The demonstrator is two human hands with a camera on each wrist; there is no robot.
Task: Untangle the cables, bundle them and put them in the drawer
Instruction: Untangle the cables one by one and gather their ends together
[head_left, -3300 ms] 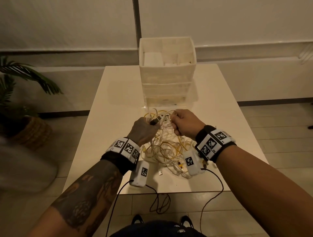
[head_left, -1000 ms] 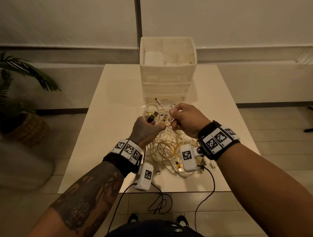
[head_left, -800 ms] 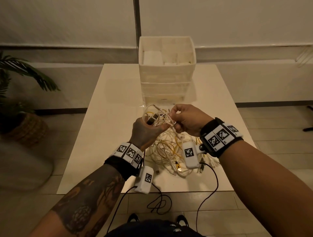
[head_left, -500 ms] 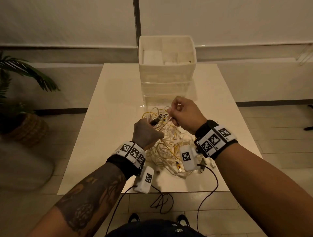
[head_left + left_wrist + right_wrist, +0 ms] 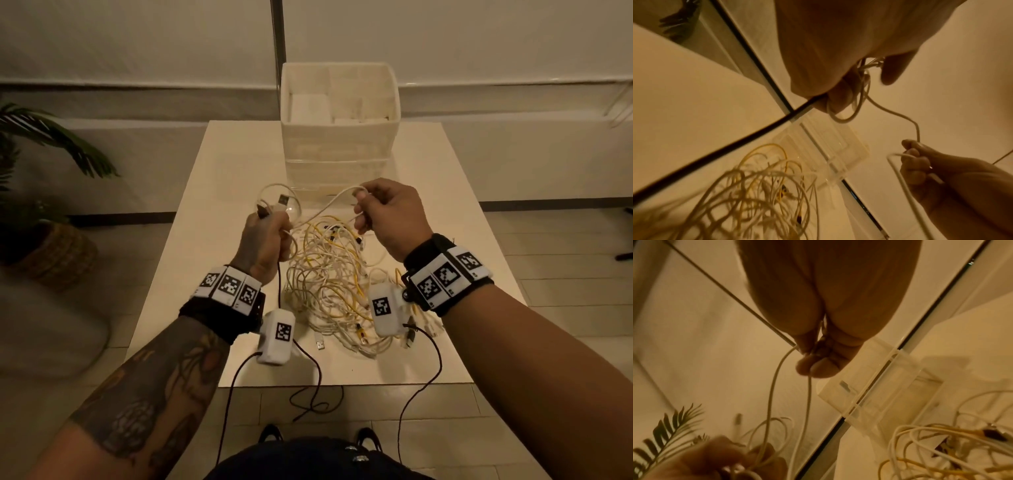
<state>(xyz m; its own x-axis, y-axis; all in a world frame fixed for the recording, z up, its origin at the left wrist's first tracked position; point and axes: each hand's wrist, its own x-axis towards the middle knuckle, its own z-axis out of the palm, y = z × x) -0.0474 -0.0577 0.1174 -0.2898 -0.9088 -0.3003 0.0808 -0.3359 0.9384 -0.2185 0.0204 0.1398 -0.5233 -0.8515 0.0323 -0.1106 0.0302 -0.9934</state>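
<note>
Head view: both raised hands, left hand [image 5: 265,240] and right hand [image 5: 390,216], apparently grip one white cable [image 5: 329,202].

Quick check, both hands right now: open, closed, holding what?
Left hand: grips coiled loops of the white cable.
Right hand: pinches the same white cable.

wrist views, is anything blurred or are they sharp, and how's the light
Left wrist view: the cable tangle at the bottom is smeared; the right hand is fairly clear. Right wrist view: the left hand is blurred. Head view: dim, warm yellow light.
</note>
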